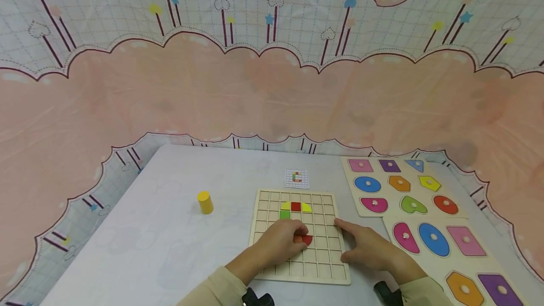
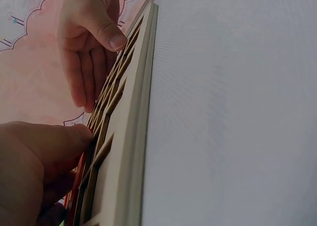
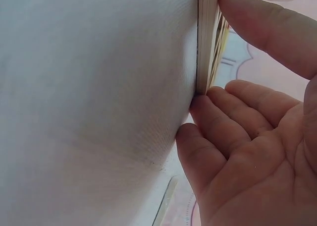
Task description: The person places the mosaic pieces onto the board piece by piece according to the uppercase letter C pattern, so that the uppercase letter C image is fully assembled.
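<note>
My left hand [image 1: 280, 241] is over the middle of the wooden grid board [image 1: 323, 268], thumb and fingers curled at a red rounded piece [image 1: 307, 240] and pinching it. Part of that piece is hidden by the fingertips. In the upper rows of the board lie a red square [image 1: 295, 207] between two yellow quarter-round pieces [image 1: 306, 208], and a green square [image 1: 284, 215] below the left one. My right hand [image 1: 367, 247] steadies the board's right edge, its fingers extended; in the right wrist view the fingertips [image 3: 200, 104] and thumb touch the board's side.
A small card [image 1: 296, 179] with a coloured grid pattern lies behind the board. To the left stands a yellow cylinder [image 1: 205, 202]. Two knobbed shape puzzles, one farther back [image 1: 395, 192] and one nearer [image 1: 425, 268], lie on the white table [image 1: 127, 249] at right.
</note>
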{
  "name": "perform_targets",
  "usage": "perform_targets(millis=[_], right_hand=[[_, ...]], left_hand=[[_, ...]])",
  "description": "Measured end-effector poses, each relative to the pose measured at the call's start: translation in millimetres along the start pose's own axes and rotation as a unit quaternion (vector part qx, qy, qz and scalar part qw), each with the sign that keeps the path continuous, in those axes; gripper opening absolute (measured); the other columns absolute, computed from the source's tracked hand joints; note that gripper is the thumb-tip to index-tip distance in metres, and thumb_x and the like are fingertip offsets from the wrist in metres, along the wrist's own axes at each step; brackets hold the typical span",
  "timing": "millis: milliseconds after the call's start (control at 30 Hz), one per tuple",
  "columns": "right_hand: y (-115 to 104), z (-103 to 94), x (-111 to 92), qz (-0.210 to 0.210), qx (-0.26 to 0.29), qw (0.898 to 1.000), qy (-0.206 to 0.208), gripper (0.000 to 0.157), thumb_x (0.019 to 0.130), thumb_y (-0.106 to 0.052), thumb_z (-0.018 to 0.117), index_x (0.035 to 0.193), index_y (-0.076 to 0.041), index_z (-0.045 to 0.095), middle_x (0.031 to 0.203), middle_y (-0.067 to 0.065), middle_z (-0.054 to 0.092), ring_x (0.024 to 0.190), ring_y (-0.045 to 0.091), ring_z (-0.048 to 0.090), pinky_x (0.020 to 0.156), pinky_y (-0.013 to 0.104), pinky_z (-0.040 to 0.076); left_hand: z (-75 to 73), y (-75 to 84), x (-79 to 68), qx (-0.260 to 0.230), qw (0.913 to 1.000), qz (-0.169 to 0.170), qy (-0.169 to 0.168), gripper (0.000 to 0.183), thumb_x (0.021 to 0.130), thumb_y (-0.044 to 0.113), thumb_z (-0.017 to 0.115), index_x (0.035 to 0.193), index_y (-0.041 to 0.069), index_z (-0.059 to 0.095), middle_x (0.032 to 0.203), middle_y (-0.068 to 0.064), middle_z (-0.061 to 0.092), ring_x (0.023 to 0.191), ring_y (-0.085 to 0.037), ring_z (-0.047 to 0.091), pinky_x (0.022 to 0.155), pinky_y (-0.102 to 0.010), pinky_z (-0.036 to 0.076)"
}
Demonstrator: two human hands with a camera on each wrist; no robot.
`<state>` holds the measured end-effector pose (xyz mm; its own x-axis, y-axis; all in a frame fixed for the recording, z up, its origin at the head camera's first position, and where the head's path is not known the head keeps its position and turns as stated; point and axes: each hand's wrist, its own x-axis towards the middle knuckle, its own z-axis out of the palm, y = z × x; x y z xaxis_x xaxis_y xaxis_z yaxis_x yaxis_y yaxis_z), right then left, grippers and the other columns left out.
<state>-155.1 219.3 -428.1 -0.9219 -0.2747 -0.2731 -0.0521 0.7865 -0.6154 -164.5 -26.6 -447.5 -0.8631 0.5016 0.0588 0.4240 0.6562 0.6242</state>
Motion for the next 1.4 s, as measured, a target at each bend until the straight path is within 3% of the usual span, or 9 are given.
perform_targets(millis=[733, 1400], right_hand=[[2.2, 1.0, -0.3, -0.004, 0.002, 1.0, 0.002, 0.089, 0.071, -0.017, 0.09, 0.149, -0.01, 0.048, 0.148, 0.015, 0.049, 0.138, 0.041, 0.04, 0.108, 0.058, 0.036], [0.4, 0.0, -1.4, -0.006, 0.004, 1.0, -0.003, 0.087, 0.073, -0.016, 0.089, 0.149, -0.009, 0.047, 0.148, 0.016, 0.049, 0.138, 0.04, 0.04, 0.108, 0.058, 0.035]], left_hand=[[2.5, 1.8, 2.6, 0.016, 0.9998, 0.011, 0.0, 0.021, 0.087, 0.021, 0.079, 0.105, 0.012, 0.071, 0.091, 0.01, 0.063, 0.084, -0.004, 0.053, 0.078, -0.022, 0.049], [5.0, 3.4, 3.0, 0.014, 0.9998, 0.012, 0.012, 0.015, 0.087, 0.013, 0.076, 0.1, 0.01, 0.069, 0.082, 0.01, 0.056, 0.077, -0.006, 0.049, 0.07, -0.021, 0.046]])
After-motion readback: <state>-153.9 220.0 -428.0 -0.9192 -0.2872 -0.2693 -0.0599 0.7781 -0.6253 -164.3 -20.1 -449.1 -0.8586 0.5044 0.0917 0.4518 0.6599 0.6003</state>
